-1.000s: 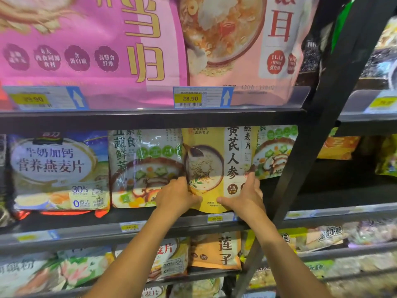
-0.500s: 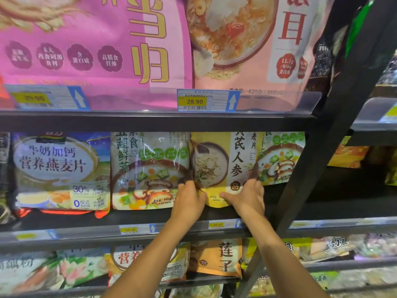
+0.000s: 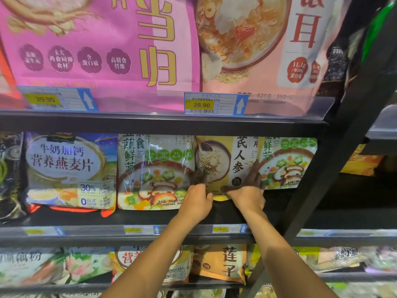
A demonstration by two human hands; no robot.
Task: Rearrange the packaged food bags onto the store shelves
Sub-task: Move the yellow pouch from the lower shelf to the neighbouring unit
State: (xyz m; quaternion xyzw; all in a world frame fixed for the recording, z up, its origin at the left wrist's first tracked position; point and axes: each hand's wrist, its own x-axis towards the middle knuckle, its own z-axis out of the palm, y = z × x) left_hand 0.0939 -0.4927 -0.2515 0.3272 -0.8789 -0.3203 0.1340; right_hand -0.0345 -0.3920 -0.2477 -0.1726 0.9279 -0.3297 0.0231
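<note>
Two hands reach into the middle shelf (image 3: 150, 218) and grasp one yellow oatmeal bag (image 3: 223, 162) — the left hand (image 3: 196, 202) pinches its lower left edge, the right hand (image 3: 249, 195) clasps its lower right corner, fingers spread up the front. That bag stands upright, far back on the shelf, wedged between two green-and-white vegetable bags: one (image 3: 154, 173) on its left, another (image 3: 287, 163) on its right. A blue milk oatmeal bag (image 3: 68, 171) sits further left — pink bags (image 3: 96, 50) fill the shelf above.
</note>
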